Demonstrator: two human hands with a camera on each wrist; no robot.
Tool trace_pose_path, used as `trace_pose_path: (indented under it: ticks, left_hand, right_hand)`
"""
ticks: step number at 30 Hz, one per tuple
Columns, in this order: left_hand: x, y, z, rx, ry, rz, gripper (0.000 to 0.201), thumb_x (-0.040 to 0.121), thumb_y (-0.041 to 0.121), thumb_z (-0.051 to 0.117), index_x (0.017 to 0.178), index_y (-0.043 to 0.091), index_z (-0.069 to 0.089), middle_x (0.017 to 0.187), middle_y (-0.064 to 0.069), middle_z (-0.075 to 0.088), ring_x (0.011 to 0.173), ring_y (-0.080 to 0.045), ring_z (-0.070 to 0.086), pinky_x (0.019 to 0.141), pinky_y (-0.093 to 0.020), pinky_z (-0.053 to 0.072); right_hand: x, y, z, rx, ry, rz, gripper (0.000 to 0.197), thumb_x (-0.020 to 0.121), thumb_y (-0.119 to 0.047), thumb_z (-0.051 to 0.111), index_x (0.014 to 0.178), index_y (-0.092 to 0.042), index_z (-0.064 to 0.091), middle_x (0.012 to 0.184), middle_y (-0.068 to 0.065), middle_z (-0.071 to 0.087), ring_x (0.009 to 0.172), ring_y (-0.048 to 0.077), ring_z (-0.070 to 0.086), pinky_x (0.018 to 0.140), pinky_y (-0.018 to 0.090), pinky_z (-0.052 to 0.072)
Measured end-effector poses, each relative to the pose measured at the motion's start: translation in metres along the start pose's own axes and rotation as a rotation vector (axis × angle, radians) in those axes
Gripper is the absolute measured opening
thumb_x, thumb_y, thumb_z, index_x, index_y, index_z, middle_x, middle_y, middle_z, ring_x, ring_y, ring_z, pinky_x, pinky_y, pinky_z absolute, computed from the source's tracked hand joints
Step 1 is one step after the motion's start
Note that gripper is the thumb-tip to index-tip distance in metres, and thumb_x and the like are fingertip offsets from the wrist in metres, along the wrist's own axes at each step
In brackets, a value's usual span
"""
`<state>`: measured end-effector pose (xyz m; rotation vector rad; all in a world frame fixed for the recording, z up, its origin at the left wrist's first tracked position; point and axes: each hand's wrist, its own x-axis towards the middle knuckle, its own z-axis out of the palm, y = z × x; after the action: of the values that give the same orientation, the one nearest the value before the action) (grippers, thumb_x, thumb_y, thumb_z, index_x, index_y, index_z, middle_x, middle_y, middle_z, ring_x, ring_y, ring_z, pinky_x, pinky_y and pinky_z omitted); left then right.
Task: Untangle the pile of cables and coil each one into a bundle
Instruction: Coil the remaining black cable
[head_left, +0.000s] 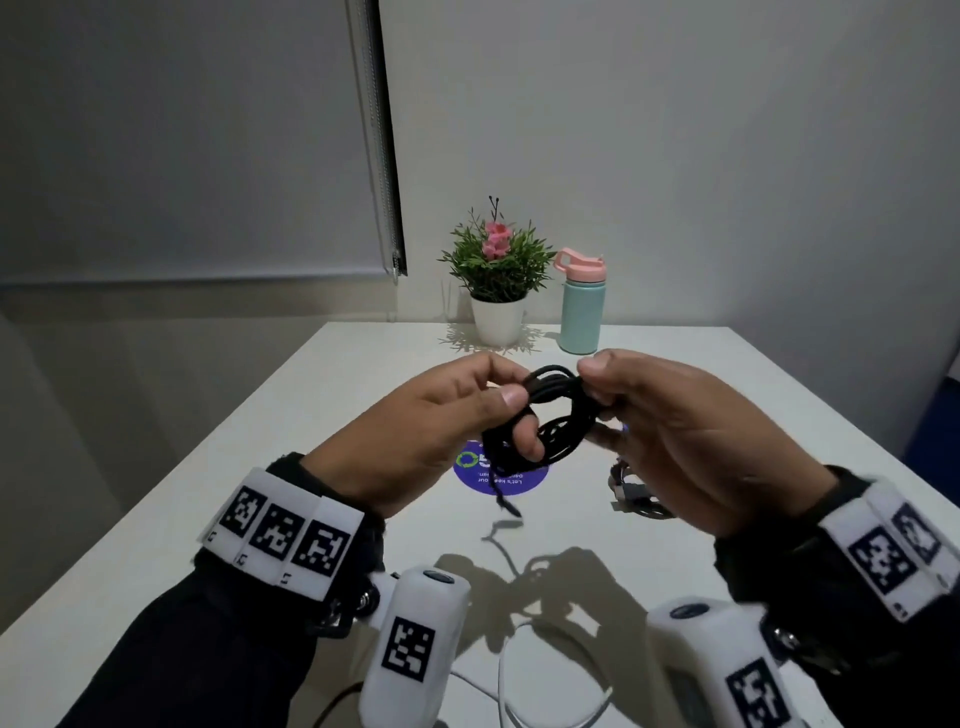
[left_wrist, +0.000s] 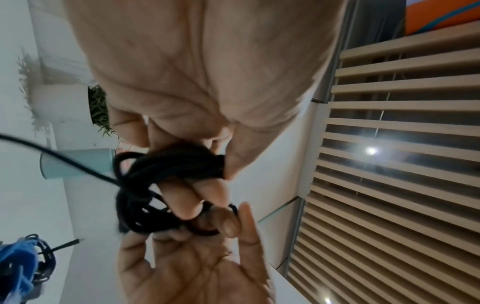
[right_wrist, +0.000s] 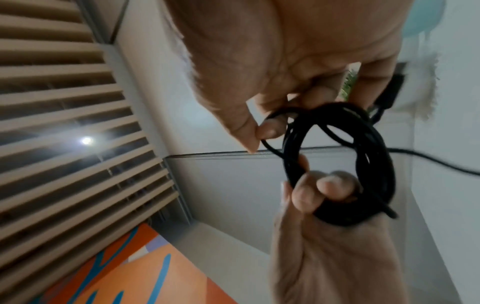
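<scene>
Head view: above the white table (head_left: 291, 415), the left hand (head_left: 415, 431) and right hand (head_left: 685, 431) both pinch a black cable (head_left: 556, 415) coil, its tail seemingly dangling, so best keep loops clamped while wrapping it.

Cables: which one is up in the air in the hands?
The black cable, coiled into loops, held above the table by the left hand and right hand. The white cable and the small bundle lie on the table.

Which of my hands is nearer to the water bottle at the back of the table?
Right. The right hand is just in front of the water bottle; the left hand is farther over, nearer the plant.
</scene>
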<state>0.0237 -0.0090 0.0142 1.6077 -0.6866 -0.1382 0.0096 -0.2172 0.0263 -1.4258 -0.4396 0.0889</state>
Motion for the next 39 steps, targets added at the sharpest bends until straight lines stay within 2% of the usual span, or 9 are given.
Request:
trace_pose_path:
  ticks: [2, 7, 11, 18, 23, 26, 29, 35, 39]
  left_hand:
    - [-0.002, 0.003, 0.002, 0.073, -0.019, -0.046, 0.031, 0.094, 0.019, 0.047, 0.118, 0.003, 0.055, 0.072, 0.002, 0.063, 0.078, -0.017, 0.061, 0.078, -0.024, 0.046]
    - [0.001, 0.002, 0.009, 0.340, 0.097, -0.142, 0.022, 0.081, 0.027, 0.045, 0.085, 0.017, 0.064, 0.061, 0.012, 0.051, 0.068, -0.015, 0.051, 0.074, -0.035, 0.040]
    - [0.005, -0.003, 0.010, 0.451, 0.216, -0.090, 0.025, 0.081, 0.031, 0.043, 0.089, 0.012, 0.056, 0.061, 0.015, 0.051, 0.066, -0.014, 0.046, 0.067, -0.032, 0.037]
    - [0.003, -0.013, 0.018, 0.798, 0.238, 0.017, 0.009, 0.082, 0.025, 0.055, 0.077, 0.023, 0.048, 0.062, 0.008, 0.053, 0.057, -0.008, 0.042, 0.048, -0.019, 0.030]
    - [0.002, -0.005, 0.019, 0.713, 0.225, 0.035, 0.010, 0.079, 0.024, 0.063, 0.076, 0.027, 0.054, 0.066, 0.007, 0.063, 0.063, -0.013, 0.058, 0.061, -0.040, 0.051]
    - [0.002, -0.007, 0.015, 0.824, 0.245, -0.009, 0.014, 0.080, 0.030, 0.068, 0.077, 0.029, 0.054, 0.069, 0.009, 0.065, 0.066, -0.009, 0.058, 0.060, -0.034, 0.047]
    - [0.004, -0.012, 0.012, 0.929, 0.331, -0.039, 0.016, 0.085, 0.028, 0.065, 0.080, 0.029, 0.050, 0.071, 0.007, 0.064, 0.068, -0.012, 0.056, 0.055, -0.029, 0.041]
    - [0.004, -0.012, 0.020, 0.414, 0.217, 0.047, 0.043, 0.088, 0.013, 0.064, 0.123, 0.037, 0.060, 0.082, 0.013, 0.072, 0.078, -0.006, 0.067, 0.074, -0.021, 0.055]
    - [0.006, -0.012, 0.020, 0.366, 0.226, 0.101, 0.019, 0.087, 0.016, 0.063, 0.104, 0.017, 0.072, 0.094, 0.000, 0.075, 0.092, -0.020, 0.070, 0.085, -0.034, 0.058]
  right_hand:
    - [-0.003, -0.003, -0.004, -0.142, -0.032, -0.025, 0.040, 0.089, -0.026, 0.061, 0.092, 0.012, 0.051, 0.092, 0.012, 0.061, 0.089, 0.014, 0.058, 0.096, 0.032, 0.044]
    - [-0.009, -0.003, 0.008, -0.568, 0.055, -0.168, 0.023, 0.096, -0.026, 0.060, 0.081, -0.008, 0.064, 0.063, 0.002, 0.065, 0.050, 0.001, 0.052, 0.052, 0.009, 0.039]
    - [-0.012, -0.011, 0.003, -0.628, 0.088, -0.174, 0.018, 0.092, -0.030, 0.065, 0.079, -0.019, 0.070, 0.053, -0.009, 0.056, 0.045, 0.012, 0.046, 0.046, 0.028, 0.041]
    - [-0.010, -0.016, -0.013, -0.975, 0.214, -0.304, 0.026, 0.077, -0.045, 0.074, 0.068, -0.022, 0.065, 0.059, -0.009, 0.065, 0.048, 0.004, 0.050, 0.047, 0.020, 0.040]
    - [0.001, -0.002, -0.023, -0.807, 0.247, -0.291, 0.029, 0.080, -0.045, 0.074, 0.073, -0.019, 0.064, 0.059, -0.006, 0.060, 0.054, 0.004, 0.046, 0.054, 0.021, 0.038]
    - [0.002, -0.003, -0.027, -0.843, 0.310, -0.360, 0.049, 0.069, -0.054, 0.078, 0.062, -0.013, 0.052, 0.046, -0.010, 0.043, 0.045, 0.006, 0.034, 0.044, 0.013, 0.028]
    - [0.002, -0.004, -0.028, -0.523, 0.242, -0.317, 0.047, 0.076, -0.052, 0.076, 0.067, -0.013, 0.051, 0.048, -0.013, 0.036, 0.044, 0.008, 0.029, 0.042, 0.014, 0.028]
    - [0.013, 0.019, -0.035, -0.662, 0.201, -0.146, 0.035, 0.088, -0.048, 0.064, 0.077, -0.015, 0.062, 0.048, -0.013, 0.038, 0.043, 0.005, 0.029, 0.046, 0.020, 0.028]
    - [0.011, 0.028, -0.029, -0.669, 0.032, 0.107, 0.038, 0.086, -0.056, 0.063, 0.075, -0.020, 0.069, 0.058, 0.007, 0.041, 0.053, 0.020, 0.036, 0.055, 0.033, 0.039]
